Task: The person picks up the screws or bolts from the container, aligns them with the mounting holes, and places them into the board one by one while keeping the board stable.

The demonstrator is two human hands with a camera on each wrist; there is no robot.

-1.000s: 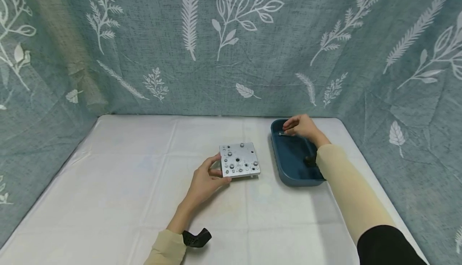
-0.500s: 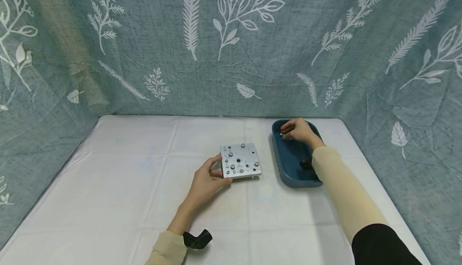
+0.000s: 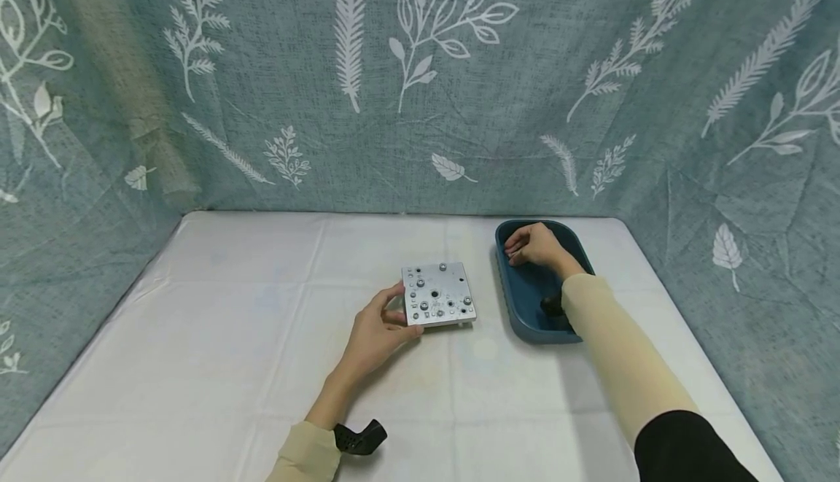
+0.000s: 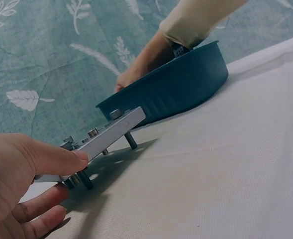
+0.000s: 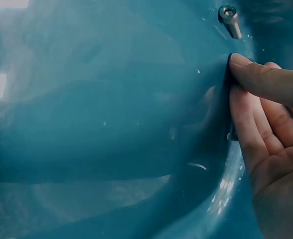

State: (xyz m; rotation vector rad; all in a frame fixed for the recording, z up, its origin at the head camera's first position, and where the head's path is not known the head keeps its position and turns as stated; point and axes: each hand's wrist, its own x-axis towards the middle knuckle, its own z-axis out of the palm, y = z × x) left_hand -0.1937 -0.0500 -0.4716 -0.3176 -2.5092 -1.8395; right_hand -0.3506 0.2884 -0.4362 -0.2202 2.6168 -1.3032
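- Left hand grips the left edge of a drilled metal plate over the white tablecloth, left of the blue tray.
- Socket-head bolts stand in the plate; several shanks stick out beneath.
- Right hand is inside the tray's far end, thumb and fingertips close together – cannot tell whether they pinch anything.
- A loose socket-head screw lies in the tray – near the thumb.

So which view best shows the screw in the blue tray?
Right wrist: the screw is close up, socket head and shank both visible. In the left wrist view, the tray hides it; in the head view, I can't make it out near the right hand.
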